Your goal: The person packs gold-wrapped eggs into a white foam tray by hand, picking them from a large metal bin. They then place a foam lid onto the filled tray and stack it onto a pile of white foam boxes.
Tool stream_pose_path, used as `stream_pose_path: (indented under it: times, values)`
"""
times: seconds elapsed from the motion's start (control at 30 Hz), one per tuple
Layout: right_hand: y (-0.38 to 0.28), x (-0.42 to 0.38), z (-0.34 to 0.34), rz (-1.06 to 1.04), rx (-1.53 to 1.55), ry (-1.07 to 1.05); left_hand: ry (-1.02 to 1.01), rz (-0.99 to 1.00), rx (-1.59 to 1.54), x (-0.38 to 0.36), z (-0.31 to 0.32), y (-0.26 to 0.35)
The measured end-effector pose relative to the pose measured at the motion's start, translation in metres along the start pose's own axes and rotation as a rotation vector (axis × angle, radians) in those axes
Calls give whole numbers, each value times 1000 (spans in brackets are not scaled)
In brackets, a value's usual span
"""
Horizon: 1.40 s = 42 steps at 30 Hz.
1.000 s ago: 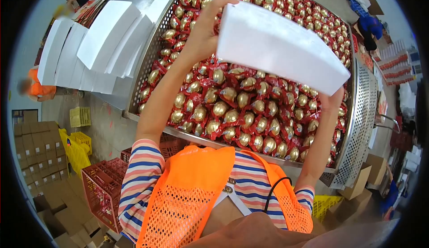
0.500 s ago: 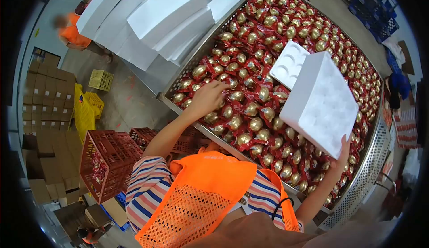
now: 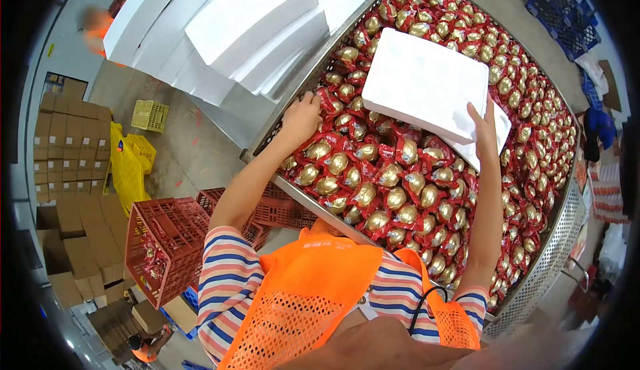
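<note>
A metal bin with perforated walls (image 3: 347,231) holds a heap of gold egg-shaped pieces in red wrappers (image 3: 395,199). My left hand (image 3: 301,118) is at the bin's left side, fingers curled down among the wrapped pieces; what they hold, if anything, is hidden. My right hand (image 3: 485,133) grips the right end of a white foam tray (image 3: 427,80), its smooth, faintly dimpled face upward. Under the tray's right end, a second white foam piece (image 3: 501,125) shows in part. Both lie over the heap.
Stacked white foam blocks (image 3: 250,20) stand on a metal table (image 3: 230,113) beyond my left hand. Red crates (image 3: 167,237) are at my left, one with wrappers inside. Cartons (image 3: 73,137), a yellow crate (image 3: 149,116) and blue crates (image 3: 563,17) stand farther off. Another person (image 3: 143,350) is at lower left.
The foam tray has moved up and left and turned from a steep tilt to lie flatter, my right hand moving with it. My left hand has shifted up and slightly left along the heap.
</note>
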State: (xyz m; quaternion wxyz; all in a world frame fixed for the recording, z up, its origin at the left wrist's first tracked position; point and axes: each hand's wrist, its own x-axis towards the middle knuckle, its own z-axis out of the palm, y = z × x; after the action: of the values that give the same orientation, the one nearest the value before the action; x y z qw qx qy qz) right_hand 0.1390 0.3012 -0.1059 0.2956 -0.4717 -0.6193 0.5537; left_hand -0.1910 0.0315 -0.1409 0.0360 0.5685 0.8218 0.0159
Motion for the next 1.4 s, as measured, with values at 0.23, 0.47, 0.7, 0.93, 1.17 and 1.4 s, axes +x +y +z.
stream_pose_path:
  times: [0.23,0.47,0.7,0.93,1.17,1.4]
  values:
    - [8,-18,5,-39,-61,-22,-182,-13,-2416,-50,-63,22]
    - [25,-16,7,-189,-425,16,-303,65,-2938,-58,-45,55]
    - [-40,-66,48,-605,-780,252,-347,188,-3029,-64,-40,71]
    - [-118,-151,114,-326,-34,-466,11,-78,-2382,-79,-73,85]
    - [-107,-160,136,-185,54,-621,7,-17,-2306,-96,-66,78]
    - [-106,-172,150,71,368,-760,6,19,-2441,-110,-50,68]
